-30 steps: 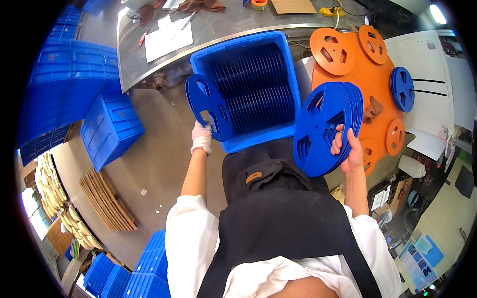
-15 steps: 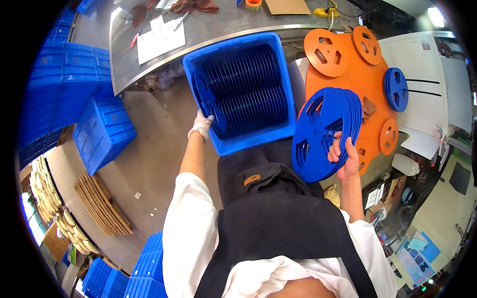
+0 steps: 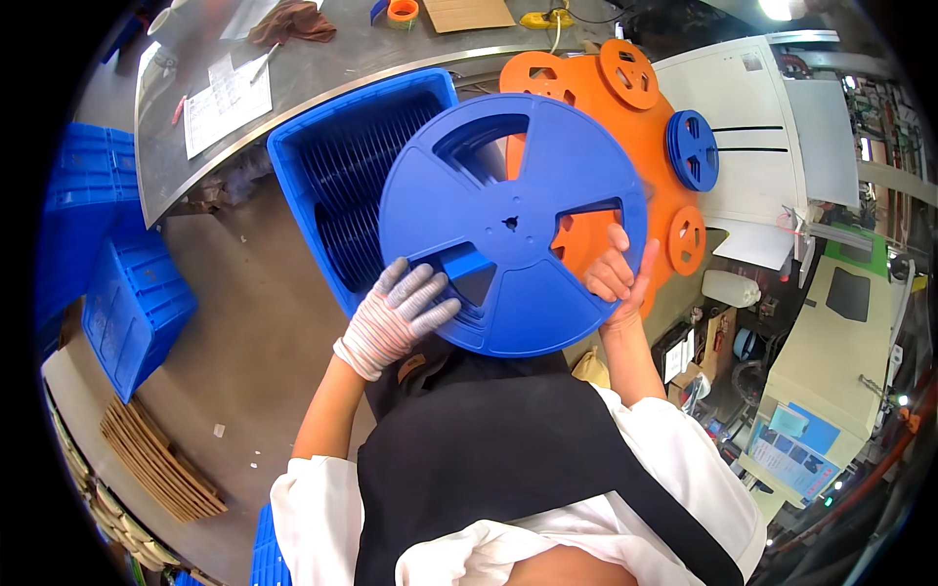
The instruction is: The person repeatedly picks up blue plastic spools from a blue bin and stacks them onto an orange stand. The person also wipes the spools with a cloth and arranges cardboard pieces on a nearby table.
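Observation:
A stack of blue plastic reels (image 3: pixel 510 256) stands in front of me, the top one facing up with three cut-outs and a small centre hole. My right hand (image 3: pixel 618 278), bare, grips the stack at its right edge, fingers through a cut-out and thumb on the rim. My left hand (image 3: pixel 396 317), in a striped white glove, lies with spread fingers on the stack's lower left rim. Behind the stack sits a blue crate (image 3: pixel 311 132) filled with upright rows of similar dark blue reels; the stack covers its right part.
An orange round-lobed stand (image 3: pixel 657 166) with small orange discs and a small blue reel stack (image 3: pixel 694 151) is at the right. A metal table (image 3: pixel 322 59) holding papers and orange tape runs along the back. Blue crates (image 3: pixel 137 303) and a flat cardboard pile (image 3: pixel 161 459) lie left.
The reel stack has swung left and turned its face up in front of the crate. My left hand has left the crate's edge and come to the stack. The view has shifted right.

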A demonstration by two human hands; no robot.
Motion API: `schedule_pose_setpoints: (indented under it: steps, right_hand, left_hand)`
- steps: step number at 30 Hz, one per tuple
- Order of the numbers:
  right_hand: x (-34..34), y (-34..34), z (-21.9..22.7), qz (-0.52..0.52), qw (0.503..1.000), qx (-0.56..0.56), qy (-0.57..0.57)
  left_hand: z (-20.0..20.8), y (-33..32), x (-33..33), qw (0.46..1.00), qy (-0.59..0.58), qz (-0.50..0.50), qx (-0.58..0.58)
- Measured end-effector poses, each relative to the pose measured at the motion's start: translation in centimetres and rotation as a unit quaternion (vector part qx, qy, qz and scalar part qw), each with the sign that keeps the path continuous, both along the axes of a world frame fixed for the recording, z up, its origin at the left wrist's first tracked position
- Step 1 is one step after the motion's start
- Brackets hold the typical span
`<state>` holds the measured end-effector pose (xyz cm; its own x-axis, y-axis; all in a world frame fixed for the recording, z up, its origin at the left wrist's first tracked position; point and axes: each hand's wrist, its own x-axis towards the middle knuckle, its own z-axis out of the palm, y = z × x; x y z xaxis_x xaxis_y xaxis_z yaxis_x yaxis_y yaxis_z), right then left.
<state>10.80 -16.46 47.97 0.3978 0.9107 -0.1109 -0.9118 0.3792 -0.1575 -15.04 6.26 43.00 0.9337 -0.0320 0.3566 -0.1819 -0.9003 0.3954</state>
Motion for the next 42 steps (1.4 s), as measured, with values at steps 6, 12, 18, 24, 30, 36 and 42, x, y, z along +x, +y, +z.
schedule_pose_setpoints:
  steps: [6, 12, 18, 24, 30, 36, 42]
  right_hand:
    - [-0.1, 0.9, -0.6, 0.037, 0.998, 0.049, 0.005]
    - [-0.9, 1.4, -0.7, 0.031, 0.998, 0.054, 0.006]
    - [-0.4, 0.8, -1.3, 0.056, 0.996, 0.03, -0.066]
    - [-0.2, 0.9, -1.0, -0.025, 0.965, -0.205, -0.161]
    - [0.1, 0.7, -0.9, -0.017, 0.951, -0.224, -0.212]
    - [-0.3, 0.6, -1.1, -0.017, 0.955, -0.226, -0.19]
    - [-1.4, 0.7, -1.9, -0.018, 0.959, -0.228, -0.165]
  left_hand:
    - [1.2, -0.3, -1.2, 0.999, 0.024, -0.001, 0.022]
    - [2.7, -1.0, -1.9, 0.997, 0.074, 0.024, 0.023]
    - [2.2, -2.1, -2.5, 0.993, 0.1, 0.057, 0.024]
    - [0.6, -2.1, -6.0, 0.834, 0.022, 0.237, -0.498]
    - [-1.3, -3.0, -10.0, 0.469, -0.031, 0.218, -0.855]
    - [-2.6, -3.9, -11.6, 0.396, -0.047, 0.249, -0.883]
    - [-2.4, -2.9, -11.9, 0.47, -0.017, 0.361, -0.805]
